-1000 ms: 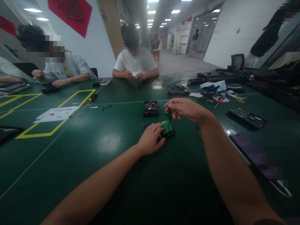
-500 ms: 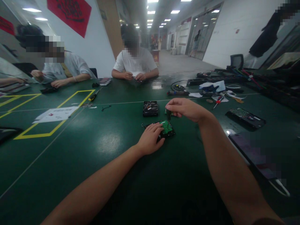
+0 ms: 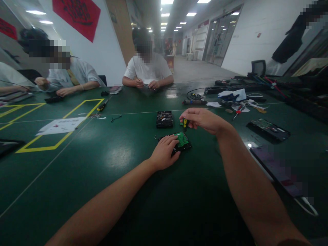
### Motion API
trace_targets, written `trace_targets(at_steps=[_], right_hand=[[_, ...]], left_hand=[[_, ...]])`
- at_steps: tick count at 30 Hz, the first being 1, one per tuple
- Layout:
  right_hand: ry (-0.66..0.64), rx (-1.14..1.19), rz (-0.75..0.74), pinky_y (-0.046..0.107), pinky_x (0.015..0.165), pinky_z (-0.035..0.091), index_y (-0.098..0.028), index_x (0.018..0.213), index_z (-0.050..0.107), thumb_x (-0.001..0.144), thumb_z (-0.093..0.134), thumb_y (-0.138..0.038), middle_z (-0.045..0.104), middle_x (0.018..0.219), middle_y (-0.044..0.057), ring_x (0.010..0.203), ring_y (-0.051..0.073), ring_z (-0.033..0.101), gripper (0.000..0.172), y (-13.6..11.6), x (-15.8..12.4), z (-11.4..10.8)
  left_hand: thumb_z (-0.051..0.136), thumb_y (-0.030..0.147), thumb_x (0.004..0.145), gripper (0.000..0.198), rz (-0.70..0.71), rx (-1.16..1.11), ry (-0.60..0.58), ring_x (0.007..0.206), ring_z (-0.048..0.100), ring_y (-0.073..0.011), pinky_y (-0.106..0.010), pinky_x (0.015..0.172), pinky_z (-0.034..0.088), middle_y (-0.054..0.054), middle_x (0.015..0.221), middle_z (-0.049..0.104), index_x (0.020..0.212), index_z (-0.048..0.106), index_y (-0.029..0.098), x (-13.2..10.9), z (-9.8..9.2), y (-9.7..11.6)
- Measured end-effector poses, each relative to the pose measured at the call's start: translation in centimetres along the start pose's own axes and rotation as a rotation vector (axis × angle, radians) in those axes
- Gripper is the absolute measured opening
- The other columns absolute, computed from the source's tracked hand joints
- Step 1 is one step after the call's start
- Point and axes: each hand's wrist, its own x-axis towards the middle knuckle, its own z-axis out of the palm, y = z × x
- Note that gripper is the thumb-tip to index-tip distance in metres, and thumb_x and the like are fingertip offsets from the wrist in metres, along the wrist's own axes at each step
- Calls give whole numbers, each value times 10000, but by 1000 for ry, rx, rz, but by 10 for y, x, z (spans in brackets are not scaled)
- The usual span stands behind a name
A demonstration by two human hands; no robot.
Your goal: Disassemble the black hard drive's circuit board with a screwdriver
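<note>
A hard drive (image 3: 186, 146) with a green circuit board (image 3: 182, 139) facing up lies on the table in front of me. My left hand (image 3: 166, 152) grips it from the left, fingers over the board's edge and thumb along the near side. Above it, my right hand (image 3: 198, 119) holds a black-and-yellow screwdriver (image 3: 185, 123) upright in its fingertips. The thin shaft points down to the board; whether the tip sits in a screw is too small to tell. Just behind lies a second hard drive (image 3: 164, 119). A bit of green board shows behind my right fingers.
To the right are another hard drive (image 3: 268, 130), a phone with a cable (image 3: 278, 171) and a red screwdriver (image 3: 238, 111). A pen-like tool (image 3: 194, 102) lies at the back. Left are a paper sheet (image 3: 60, 125) and a yellow-black screwdriver (image 3: 102, 106). Co-workers sit across the table.
The screwdriver handle has turned in my right fingers, so its yellow part now shows. My left hand stays in place on the hard drive.
</note>
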Motion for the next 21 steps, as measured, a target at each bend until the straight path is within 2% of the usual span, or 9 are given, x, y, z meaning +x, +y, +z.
trace_targets(at_steps=[6,10,14,18,21], right_hand=[[-25,-16,-11,211,450,405,-190,923,722,892,740,-373,759,998,77,622,99,577,187,-1,-4,-1],[-33,4,2,217,463,425,-195,921,741,879,721,-331,775,1063,82,642,109,596,144,-3,-4,-1],[-15,-31,-11,233,451,400,-212,942,786,859,705,-305,778,1071,65,625,110,548,148,-3,-2,-3],[18,-49,-11,232,455,361,-215,905,765,843,763,-332,748,905,35,588,93,503,133,-2,-1,-3],[49,-39,5,221,452,347,-198,886,697,814,827,-341,679,765,8,570,87,511,207,-1,-1,0]], left_hand=[[633,357,941,439,13,10,3,1452,479,-319,-551,1237,366,-144,1500,574,1339,568,182,0,1,0],[637,347,937,430,16,8,10,1445,486,-319,-553,1237,367,-143,1491,581,1330,573,184,0,1,-1],[639,356,939,425,5,2,1,1443,488,-326,-563,1237,365,-139,1494,578,1324,578,186,0,1,0],[647,349,934,429,4,-5,5,1446,489,-327,-574,1234,365,-139,1498,574,1330,577,198,0,0,-1],[652,347,931,435,8,-8,3,1446,489,-328,-574,1234,364,-144,1493,578,1332,576,197,0,0,-1]])
